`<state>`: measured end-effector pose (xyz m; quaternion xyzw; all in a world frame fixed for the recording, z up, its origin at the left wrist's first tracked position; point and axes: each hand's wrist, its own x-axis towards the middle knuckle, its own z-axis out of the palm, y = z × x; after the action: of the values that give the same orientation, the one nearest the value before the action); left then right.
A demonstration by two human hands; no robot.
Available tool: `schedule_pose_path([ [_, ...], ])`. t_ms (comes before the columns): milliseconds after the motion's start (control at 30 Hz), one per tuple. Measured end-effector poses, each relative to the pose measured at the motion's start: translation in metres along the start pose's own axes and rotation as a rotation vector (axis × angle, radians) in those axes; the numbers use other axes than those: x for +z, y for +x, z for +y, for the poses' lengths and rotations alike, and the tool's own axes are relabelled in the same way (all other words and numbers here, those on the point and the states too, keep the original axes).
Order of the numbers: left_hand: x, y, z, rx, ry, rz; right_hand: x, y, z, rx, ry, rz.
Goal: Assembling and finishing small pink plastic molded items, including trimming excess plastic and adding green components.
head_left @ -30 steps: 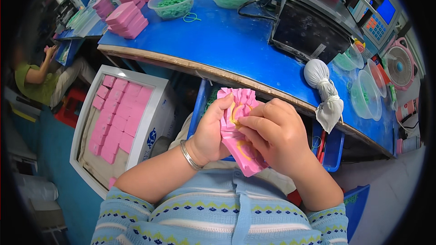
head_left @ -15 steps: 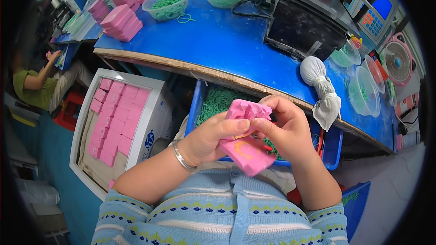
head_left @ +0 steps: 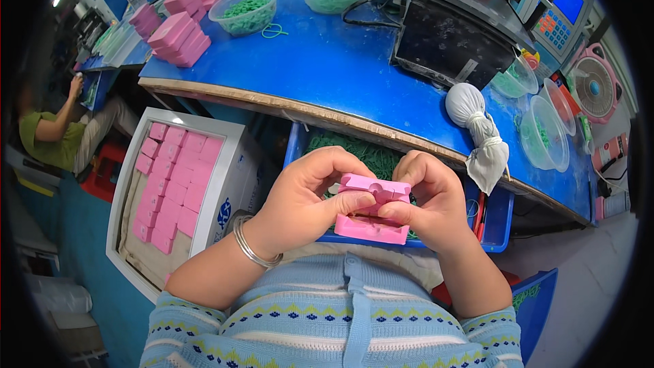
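The left hand (head_left: 300, 194) and right hand (head_left: 436, 197) both grip the pink block (head_left: 381, 196), thumbs at its open split, beyond the table's (head_left: 327, 61) near edge, above the blue tray (head_left: 501, 221). It looks light, rubbery, bendable; its ends seem the surest hold.

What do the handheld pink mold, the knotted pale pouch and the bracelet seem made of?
Pink mold: matte, probably silicone rubber, given its dull, notched surface, though foam is possible. Knotted pale pouch: dull, apparently cloth, with gathered folds. Bracelet: likely polished metal, silvery with bright highlights.
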<state>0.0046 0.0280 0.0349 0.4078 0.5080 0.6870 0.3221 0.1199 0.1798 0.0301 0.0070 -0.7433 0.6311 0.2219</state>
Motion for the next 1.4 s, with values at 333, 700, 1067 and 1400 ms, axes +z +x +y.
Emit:
schedule_pose_path([
  [333, 0.003, -0.002, 0.006, -0.256, -0.07, -0.065, 0.009, -0.006, 0.003, -0.02, 0.002, 0.125],
  [700, 0.003, -0.004, 0.01, -0.355, -0.038, 0.019, 0.003, -0.009, -0.001, 0.241, 0.195, 0.013],
  [1067, 0.001, -0.001, 0.005, -0.225, 0.008, -0.071, 0.001, -0.013, 0.005, 0.207, 0.196, 0.029],
  [1400, 0.005, -0.003, 0.003, -0.37, -0.282, 0.0, 0.009, -0.018, 0.0, 0.218, -0.005, 0.159],
])
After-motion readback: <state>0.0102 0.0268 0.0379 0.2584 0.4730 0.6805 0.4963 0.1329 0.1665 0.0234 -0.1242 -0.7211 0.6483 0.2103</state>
